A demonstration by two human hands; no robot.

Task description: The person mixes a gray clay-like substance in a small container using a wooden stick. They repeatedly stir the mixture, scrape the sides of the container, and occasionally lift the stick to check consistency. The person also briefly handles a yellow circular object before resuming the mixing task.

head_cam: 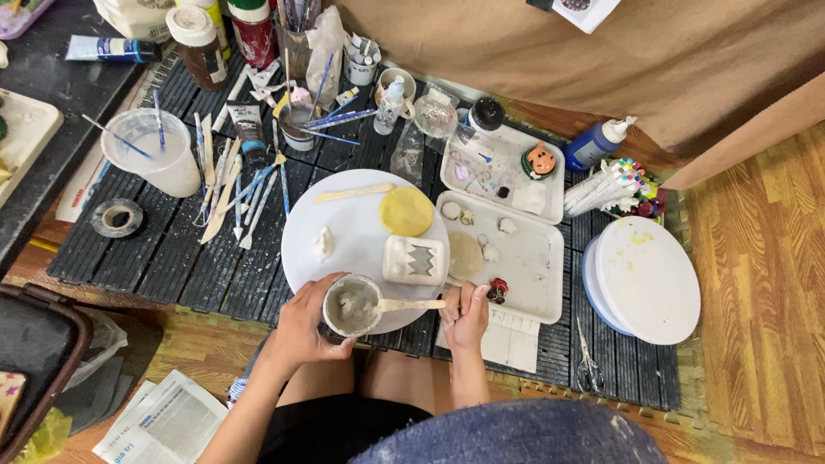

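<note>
Grey slip cup [351, 305] gripped in our left hand [302, 329]; right hand [465, 316] fingers pinch stick [412, 303]; stir slowly at plate [344, 215] edge.

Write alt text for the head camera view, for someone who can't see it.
Seen from above, the left hand holds a small cup of grey slip while the right hand dips a wooden stick into it, over a round white board bearing clay pieces.
</note>
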